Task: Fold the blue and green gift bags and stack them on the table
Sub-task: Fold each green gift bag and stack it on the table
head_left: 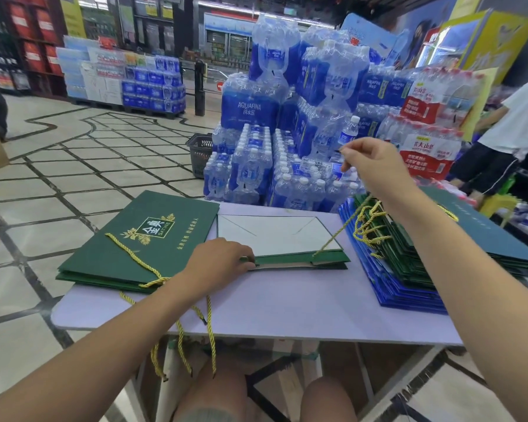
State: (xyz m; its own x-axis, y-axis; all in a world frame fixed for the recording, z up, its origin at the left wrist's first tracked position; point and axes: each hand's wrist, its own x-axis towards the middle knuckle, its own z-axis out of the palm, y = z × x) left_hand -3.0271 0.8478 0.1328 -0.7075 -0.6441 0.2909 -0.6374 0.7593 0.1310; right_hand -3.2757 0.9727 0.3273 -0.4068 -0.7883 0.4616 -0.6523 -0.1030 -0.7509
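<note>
Now seated at a lilac table (256, 306) inside a shop, knees (214, 388) under its near edge. Holding down with the left hand (223, 257) an open green bag (299, 259), fingers curled, pinching the bag's near rim. Holding up with the right hand (375, 166), raised well above the table, a gold cord (337, 234) of the same bag, pinched at the fingertips. Cord taut, slanting down to the bag's right corner. Bag flat on the table between both hands, white inside up. Just left of the left hand, a pile of folded green bags (134, 239) with gold print, cords hanging over the table edge. Under the right forearm, a fanned pile of blue and green bags (409, 269). Behind the right hand, close to the far table edge, stacked packs of bottled water (256, 111). Far beyond the left hand, a pale tiled floor (73, 166) with dark lines, a dark basket (200, 153) beside the water, more water packs (153, 86) and shelves (28, 47) at the back. Right of the right hand, a person (515, 117) in a white shirt.
</note>
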